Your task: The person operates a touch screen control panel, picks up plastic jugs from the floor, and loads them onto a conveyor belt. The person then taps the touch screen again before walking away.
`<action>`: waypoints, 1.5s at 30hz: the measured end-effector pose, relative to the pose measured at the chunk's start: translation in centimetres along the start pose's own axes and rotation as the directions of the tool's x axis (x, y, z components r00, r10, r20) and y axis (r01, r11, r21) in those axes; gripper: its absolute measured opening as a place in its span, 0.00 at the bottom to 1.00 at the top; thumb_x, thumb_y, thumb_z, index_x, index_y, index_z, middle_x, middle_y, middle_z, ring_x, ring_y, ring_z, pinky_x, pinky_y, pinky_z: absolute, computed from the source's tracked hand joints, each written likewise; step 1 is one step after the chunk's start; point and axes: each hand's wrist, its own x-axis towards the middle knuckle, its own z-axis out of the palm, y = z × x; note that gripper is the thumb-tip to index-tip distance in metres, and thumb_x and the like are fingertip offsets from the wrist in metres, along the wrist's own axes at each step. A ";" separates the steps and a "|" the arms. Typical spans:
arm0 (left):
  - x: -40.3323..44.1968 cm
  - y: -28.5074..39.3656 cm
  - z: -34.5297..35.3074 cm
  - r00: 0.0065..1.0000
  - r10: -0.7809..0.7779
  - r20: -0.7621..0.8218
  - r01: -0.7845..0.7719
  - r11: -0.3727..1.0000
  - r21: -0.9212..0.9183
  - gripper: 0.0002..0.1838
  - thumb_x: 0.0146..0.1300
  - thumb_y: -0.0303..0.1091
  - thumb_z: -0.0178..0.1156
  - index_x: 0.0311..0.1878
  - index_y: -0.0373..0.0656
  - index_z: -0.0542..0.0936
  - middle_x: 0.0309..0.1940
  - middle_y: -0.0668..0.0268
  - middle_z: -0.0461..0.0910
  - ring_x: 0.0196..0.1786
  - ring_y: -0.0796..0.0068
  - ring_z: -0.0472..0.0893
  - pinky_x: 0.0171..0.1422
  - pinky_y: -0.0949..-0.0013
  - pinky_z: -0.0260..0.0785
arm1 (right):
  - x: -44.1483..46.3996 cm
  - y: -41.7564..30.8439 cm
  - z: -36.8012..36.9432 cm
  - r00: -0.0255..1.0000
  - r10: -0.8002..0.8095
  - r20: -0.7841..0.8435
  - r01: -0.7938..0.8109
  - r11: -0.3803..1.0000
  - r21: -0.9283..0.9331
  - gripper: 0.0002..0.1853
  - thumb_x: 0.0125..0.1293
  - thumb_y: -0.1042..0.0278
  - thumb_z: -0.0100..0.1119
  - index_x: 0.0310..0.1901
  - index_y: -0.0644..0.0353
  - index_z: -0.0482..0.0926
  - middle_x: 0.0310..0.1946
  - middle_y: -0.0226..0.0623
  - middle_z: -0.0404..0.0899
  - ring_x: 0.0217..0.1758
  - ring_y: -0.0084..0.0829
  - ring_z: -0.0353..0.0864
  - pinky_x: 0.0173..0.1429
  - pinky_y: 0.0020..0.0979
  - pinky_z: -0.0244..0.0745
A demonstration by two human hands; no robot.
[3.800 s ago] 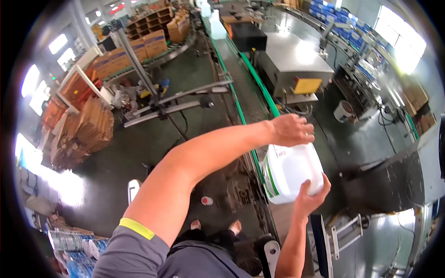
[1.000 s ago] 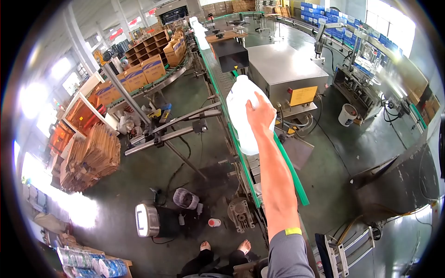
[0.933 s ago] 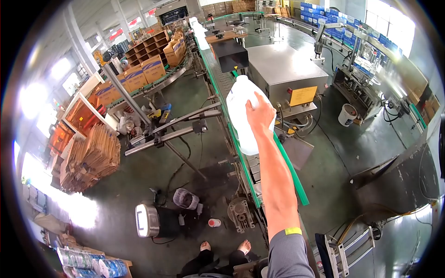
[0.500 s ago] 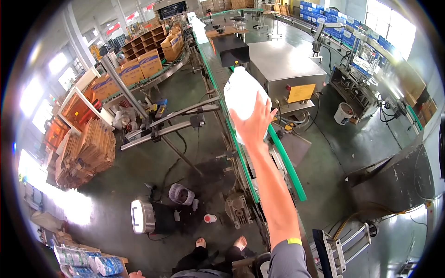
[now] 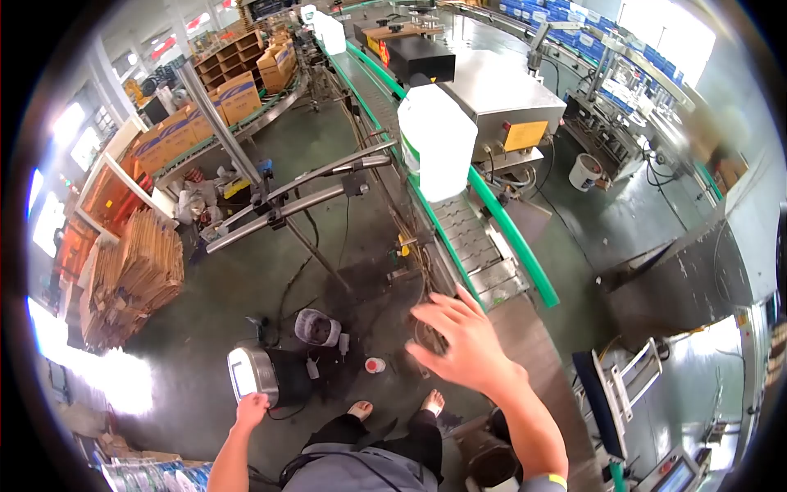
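Note:
A white jug with a green-edged label stands on the conveyor between green guide rails. My right hand is in the air below the jug, near the conveyor's near end, apart from the jug. Its fingers are spread and it holds nothing. At the lower left, my left hand has its fingers curled together, overlapping the lower edge of a steel-rimmed round-cornered device; whether it holds anything cannot be made out.
More white jugs stand farther up the line. A steel machine is right of the conveyor. Metal bars reach in from the left. A small red-and-white container and a bin are on the floor near my feet.
My right hand has let go of the jug and moved down toward me. The jug's labelled side now faces left. My left hand has come into view at the lower left. The view has shifted.

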 end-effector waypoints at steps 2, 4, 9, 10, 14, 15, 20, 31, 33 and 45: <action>4.3 -0.6 0.7 0.995 0.068 0.075 -0.061 0.994 -0.093 0.15 0.76 0.44 0.62 0.47 0.40 0.85 0.37 0.63 0.91 0.37 0.74 0.88 0.43 0.68 0.79 | -4.3 -4.4 0.3 0.992 0.114 -0.061 -0.114 0.993 -0.011 0.25 0.60 0.57 0.77 0.57 0.58 0.85 0.54 0.39 0.88 0.67 0.45 0.82 0.82 0.53 0.63; 9.8 -1.7 1.8 0.973 0.115 0.199 -0.092 0.988 -0.124 0.16 0.75 0.46 0.63 0.48 0.41 0.85 0.38 0.64 0.91 0.40 0.73 0.89 0.47 0.67 0.80 | -9.5 -9.3 2.5 0.948 0.267 -0.173 -0.263 0.964 0.049 0.24 0.55 0.64 0.80 0.54 0.58 0.86 0.51 0.38 0.89 0.61 0.44 0.86 0.77 0.55 0.68; 11.4 4.4 1.9 0.895 0.239 0.376 -0.348 0.902 0.256 0.17 0.73 0.49 0.63 0.46 0.44 0.87 0.41 0.63 0.92 0.48 0.66 0.90 0.56 0.62 0.79 | -24.7 -22.8 19.9 0.228 0.847 -0.481 -0.568 0.517 0.641 0.21 0.75 0.64 0.63 0.62 0.71 0.80 0.42 0.42 0.86 0.42 0.32 0.85 0.49 0.30 0.81; 11.1 3.9 2.6 0.871 0.267 0.412 -0.365 0.914 0.179 0.17 0.74 0.49 0.62 0.46 0.44 0.87 0.41 0.63 0.92 0.48 0.66 0.90 0.55 0.62 0.79 | -28.9 -24.7 24.3 -0.003 0.951 -0.308 -0.618 0.240 0.748 0.28 0.73 0.57 0.66 0.66 0.69 0.78 0.55 0.51 0.86 0.58 0.44 0.86 0.64 0.39 0.80; 9.3 4.3 5.4 0.729 0.315 0.607 -0.464 0.880 0.100 0.16 0.76 0.44 0.61 0.48 0.38 0.85 0.39 0.63 0.91 0.40 0.72 0.88 0.50 0.65 0.80 | -47.2 -32.1 52.3 -0.510 0.829 -0.231 -0.561 -0.116 0.820 0.13 0.72 0.69 0.66 0.51 0.71 0.85 0.39 0.41 0.90 0.44 0.27 0.89 0.55 0.31 0.84; 10.0 3.0 7.4 0.640 0.318 0.699 -0.494 0.867 0.059 0.15 0.77 0.42 0.60 0.48 0.38 0.85 0.39 0.62 0.90 0.39 0.74 0.87 0.49 0.66 0.80 | -48.6 -36.1 56.9 -0.648 0.750 -0.134 -0.488 -0.274 0.829 0.12 0.71 0.70 0.67 0.51 0.69 0.86 0.39 0.36 0.90 0.45 0.26 0.88 0.55 0.31 0.83; 6.7 0.6 11.4 0.409 0.206 0.889 -0.582 0.809 0.080 0.16 0.79 0.43 0.61 0.48 0.38 0.83 0.36 0.64 0.87 0.31 0.82 0.80 0.37 0.76 0.71 | -50.0 -53.3 77.1 -0.961 0.194 0.198 0.013 -0.682 0.732 0.18 0.66 0.52 0.65 0.44 0.58 0.91 0.42 0.46 0.91 0.50 0.44 0.91 0.57 0.41 0.82; -2.6 -12.3 12.3 0.301 0.176 0.937 -0.916 0.327 0.233 0.15 0.79 0.43 0.60 0.46 0.37 0.81 0.33 0.66 0.85 0.30 0.83 0.78 0.34 0.79 0.68 | -67.7 -66.3 107.9 -0.813 -0.263 0.520 0.583 -0.374 0.722 0.23 0.60 0.57 0.69 0.54 0.61 0.86 0.49 0.49 0.89 0.59 0.50 0.86 0.65 0.44 0.78; -4.7 -16.5 11.6 0.269 0.201 0.942 -0.951 0.213 0.226 0.16 0.78 0.43 0.61 0.44 0.36 0.81 0.30 0.67 0.85 0.29 0.82 0.78 0.35 0.76 0.70 | -72.8 -69.0 114.8 -0.745 -0.434 0.507 0.642 -0.259 0.722 0.37 0.58 0.55 0.69 0.65 0.72 0.75 0.59 0.63 0.81 0.66 0.58 0.79 0.72 0.48 0.73; -17.8 -24.5 13.6 0.151 0.196 0.969 -0.890 -0.401 0.220 0.17 0.78 0.41 0.61 0.47 0.33 0.83 0.34 0.64 0.85 0.37 0.74 0.83 0.44 0.68 0.75 | -80.3 -71.7 131.4 -0.696 -0.126 0.707 0.711 0.017 0.703 0.28 0.55 0.68 0.71 0.56 0.75 0.81 0.47 0.52 0.87 0.50 0.46 0.88 0.54 0.44 0.80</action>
